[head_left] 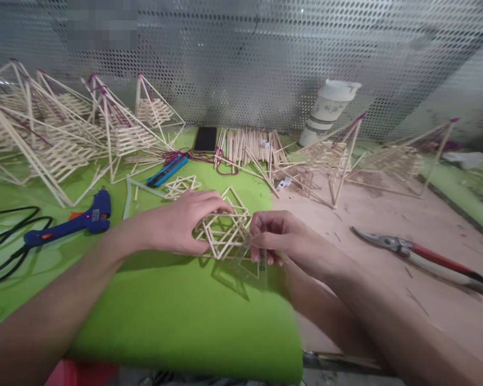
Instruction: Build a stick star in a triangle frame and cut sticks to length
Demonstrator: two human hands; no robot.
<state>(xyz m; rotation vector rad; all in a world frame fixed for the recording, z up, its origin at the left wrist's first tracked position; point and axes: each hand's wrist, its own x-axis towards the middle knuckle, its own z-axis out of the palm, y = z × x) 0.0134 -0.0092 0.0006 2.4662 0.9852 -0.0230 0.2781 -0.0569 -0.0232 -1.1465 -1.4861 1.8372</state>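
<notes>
A small frame of crossed wooden sticks (pixel 224 234) stands on the green mat in front of me. My left hand (pixel 180 222) holds its left side, with the thumb low and the fingers over the top. At the frame's right corner, my right hand (pixel 279 233) pinches a clear plastic set square (pixel 251 271), which is partly see-through and hard to outline. Its fingertips are close against the sticks; whether they touch them I cannot tell. Just behind my left hand lies another small stick lattice (pixel 181 186).
A blue glue gun (pixel 86 217) with a black cord lies left; red-handled pruning shears (pixel 426 260) lie right. Behind are a blue utility knife (pixel 168 170), a phone (pixel 205 139), loose sticks (pixel 251 147), a paper cup (pixel 329 110) and several stick pyramids (pixel 123 128) with purple thread.
</notes>
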